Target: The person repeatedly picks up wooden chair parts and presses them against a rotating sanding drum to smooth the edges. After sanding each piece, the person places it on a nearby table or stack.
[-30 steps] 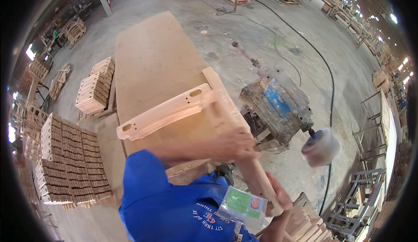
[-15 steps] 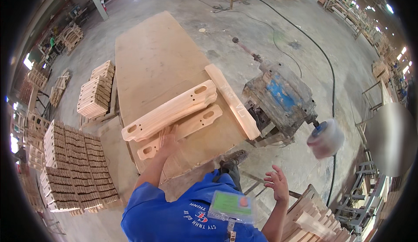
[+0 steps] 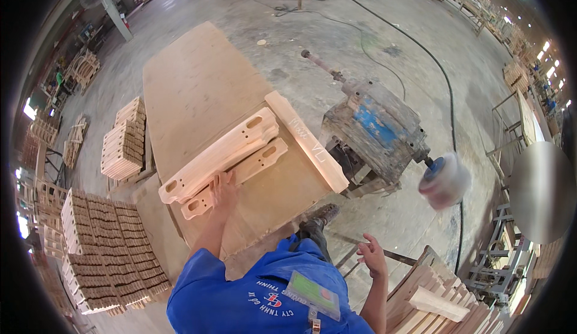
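Observation:
My left hand (image 3: 223, 192) lies across a pale wooden slat (image 3: 255, 164), its fingers stretched out over the slat's face. The slat has an oval slot and small round holes toward each end. Close along its far side sits a stack of matching slats (image 3: 219, 152), squared up on the board-topped table (image 3: 204, 63). My right hand (image 3: 372, 256) hangs in the air beyond the table's near right corner, fingers apart, with nothing in it. A plain wooden strip (image 3: 306, 141) with chalk marks lies along the table's right edge.
Right of the table stands a worn motor machine (image 3: 375, 129) with a blurred, seemingly spinning drum (image 3: 443, 182). Stacked slats (image 3: 111, 244) fill the left side, with another pile (image 3: 123, 144) behind. Wooden pieces (image 3: 436, 301) lie at lower right. A black cable (image 3: 445, 75) crosses the floor.
The loose slat has moved closer to the stack, with my left hand on it. My right hand has drawn slightly left. The whole view has shifted a little.

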Action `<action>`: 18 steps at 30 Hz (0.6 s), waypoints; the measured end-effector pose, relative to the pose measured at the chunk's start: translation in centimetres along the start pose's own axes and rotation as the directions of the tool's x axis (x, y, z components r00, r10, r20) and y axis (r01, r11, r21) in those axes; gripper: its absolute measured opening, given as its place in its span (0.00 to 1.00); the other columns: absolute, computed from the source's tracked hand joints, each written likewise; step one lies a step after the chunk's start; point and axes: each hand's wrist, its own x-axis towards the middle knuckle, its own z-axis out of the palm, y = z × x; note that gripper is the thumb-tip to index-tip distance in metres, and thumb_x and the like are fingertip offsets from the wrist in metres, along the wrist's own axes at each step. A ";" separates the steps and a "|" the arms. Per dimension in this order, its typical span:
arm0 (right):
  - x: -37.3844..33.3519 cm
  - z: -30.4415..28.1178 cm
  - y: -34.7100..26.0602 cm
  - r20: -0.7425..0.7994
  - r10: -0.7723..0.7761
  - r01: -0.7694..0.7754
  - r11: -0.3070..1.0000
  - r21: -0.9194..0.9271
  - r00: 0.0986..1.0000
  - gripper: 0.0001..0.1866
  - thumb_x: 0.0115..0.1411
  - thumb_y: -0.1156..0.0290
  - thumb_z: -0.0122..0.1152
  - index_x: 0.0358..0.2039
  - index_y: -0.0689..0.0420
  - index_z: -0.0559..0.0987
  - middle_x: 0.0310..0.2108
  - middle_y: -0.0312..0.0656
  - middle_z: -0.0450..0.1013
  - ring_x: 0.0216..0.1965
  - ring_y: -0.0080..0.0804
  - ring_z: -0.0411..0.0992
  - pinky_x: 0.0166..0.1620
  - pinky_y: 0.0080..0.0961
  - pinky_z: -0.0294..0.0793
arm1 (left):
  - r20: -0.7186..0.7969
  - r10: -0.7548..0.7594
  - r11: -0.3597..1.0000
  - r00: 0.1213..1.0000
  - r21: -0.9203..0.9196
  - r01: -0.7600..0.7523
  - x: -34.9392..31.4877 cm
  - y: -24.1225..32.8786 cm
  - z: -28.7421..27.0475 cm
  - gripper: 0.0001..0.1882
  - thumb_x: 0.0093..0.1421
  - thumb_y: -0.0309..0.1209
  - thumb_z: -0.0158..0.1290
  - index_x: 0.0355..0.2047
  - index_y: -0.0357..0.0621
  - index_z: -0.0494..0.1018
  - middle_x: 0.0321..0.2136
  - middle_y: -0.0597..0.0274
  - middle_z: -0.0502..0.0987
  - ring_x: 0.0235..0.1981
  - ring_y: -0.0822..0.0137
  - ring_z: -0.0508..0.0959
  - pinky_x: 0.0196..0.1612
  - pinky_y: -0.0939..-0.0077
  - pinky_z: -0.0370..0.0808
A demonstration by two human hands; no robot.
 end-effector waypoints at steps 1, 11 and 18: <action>0.1 0.1 -0.1 -0.005 -0.001 0.001 1.000 -0.024 1.000 0.31 0.71 0.65 0.64 0.72 0.57 0.69 0.44 0.41 0.77 0.40 0.28 0.77 0.35 0.26 0.82 | 0.028 -0.022 1.000 0.999 -0.003 0.022 0.9 -0.1 -0.1 0.38 0.60 0.45 0.66 0.71 0.52 0.71 0.58 0.51 0.71 0.66 0.46 0.68 0.65 0.43 0.69; -0.9 0.4 2.3 -0.224 -0.086 0.026 0.966 -0.258 0.971 0.32 0.68 0.57 0.63 0.70 0.55 0.73 0.50 0.52 0.83 0.50 0.45 0.81 0.55 0.40 0.79 | 0.186 0.063 0.996 0.981 -0.078 -0.049 9.8 3.9 -3.0 0.33 0.68 0.41 0.58 0.71 0.48 0.68 0.63 0.45 0.71 0.67 0.45 0.68 0.69 0.46 0.63; -11.4 -2.3 4.2 -0.760 -0.144 -0.161 0.936 -0.312 0.633 0.27 0.69 0.58 0.61 0.66 0.52 0.76 0.45 0.53 0.83 0.48 0.54 0.81 0.51 0.48 0.80 | -0.242 0.274 0.954 0.931 -0.054 -0.295 11.6 10.4 -0.2 0.26 0.68 0.35 0.59 0.65 0.44 0.73 0.57 0.47 0.77 0.60 0.48 0.74 0.63 0.51 0.70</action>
